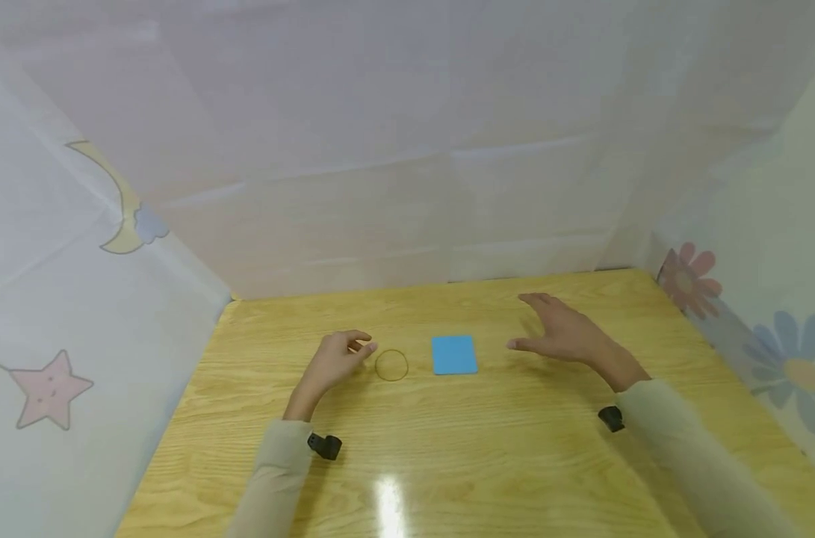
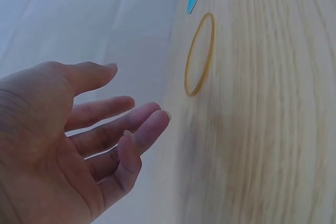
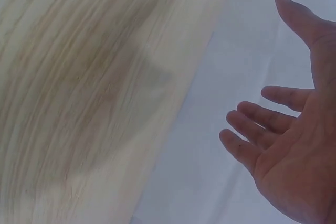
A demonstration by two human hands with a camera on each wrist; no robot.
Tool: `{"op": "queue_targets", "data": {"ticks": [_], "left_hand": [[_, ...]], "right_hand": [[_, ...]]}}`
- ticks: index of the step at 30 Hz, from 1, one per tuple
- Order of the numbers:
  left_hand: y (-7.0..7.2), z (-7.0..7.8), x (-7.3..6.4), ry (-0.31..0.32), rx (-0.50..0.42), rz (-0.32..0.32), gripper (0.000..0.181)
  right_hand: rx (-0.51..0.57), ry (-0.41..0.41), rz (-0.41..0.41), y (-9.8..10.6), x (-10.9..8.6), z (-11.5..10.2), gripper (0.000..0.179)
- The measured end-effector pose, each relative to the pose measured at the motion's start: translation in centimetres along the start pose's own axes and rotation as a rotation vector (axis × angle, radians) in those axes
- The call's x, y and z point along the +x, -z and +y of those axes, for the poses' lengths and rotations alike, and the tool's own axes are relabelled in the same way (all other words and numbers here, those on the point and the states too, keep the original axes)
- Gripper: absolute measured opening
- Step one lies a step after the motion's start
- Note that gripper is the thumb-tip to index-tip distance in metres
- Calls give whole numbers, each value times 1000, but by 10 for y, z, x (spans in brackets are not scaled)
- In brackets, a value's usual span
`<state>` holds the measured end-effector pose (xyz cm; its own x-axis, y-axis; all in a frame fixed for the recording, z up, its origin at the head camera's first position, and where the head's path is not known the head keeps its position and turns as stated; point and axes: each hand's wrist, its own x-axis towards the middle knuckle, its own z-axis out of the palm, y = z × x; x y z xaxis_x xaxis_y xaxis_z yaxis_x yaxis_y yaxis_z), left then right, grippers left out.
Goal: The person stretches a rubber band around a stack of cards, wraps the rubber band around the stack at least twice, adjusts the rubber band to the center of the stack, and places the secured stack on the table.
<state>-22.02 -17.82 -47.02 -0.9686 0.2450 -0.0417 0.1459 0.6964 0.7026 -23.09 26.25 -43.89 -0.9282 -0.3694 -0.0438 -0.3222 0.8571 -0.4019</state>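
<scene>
Now, rubber band (image 2: 212, 38) between hands (image 1: 336, 362)

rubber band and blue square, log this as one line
left hand: empty, near rubber band | right hand: empty | blue square: on table, right of rubber band

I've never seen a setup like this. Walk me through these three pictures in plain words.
There is no robot here: just a person's bare left hand and right hand. The widest picture comes from a camera on the person's head, looking forward and down. The other two come from cameras worn on the wrists, each looking at its own hand; the black gadgets by the sleeves are probably those cameras. On the wooden table lie a thin yellowish band and, beside it, a blue square. The left hand is nearest the band; the right is on the square's other side. Neither hand holds anything.
</scene>
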Motion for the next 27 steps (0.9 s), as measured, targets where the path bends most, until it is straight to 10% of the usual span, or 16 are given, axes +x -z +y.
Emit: {"op": "queue_targets", "data": {"ticks": [27], "left_hand": [[-23, 6, 6, 21, 112, -23, 44]], "right_hand": [[85, 57, -114, -37, 31, -49, 108]]}}
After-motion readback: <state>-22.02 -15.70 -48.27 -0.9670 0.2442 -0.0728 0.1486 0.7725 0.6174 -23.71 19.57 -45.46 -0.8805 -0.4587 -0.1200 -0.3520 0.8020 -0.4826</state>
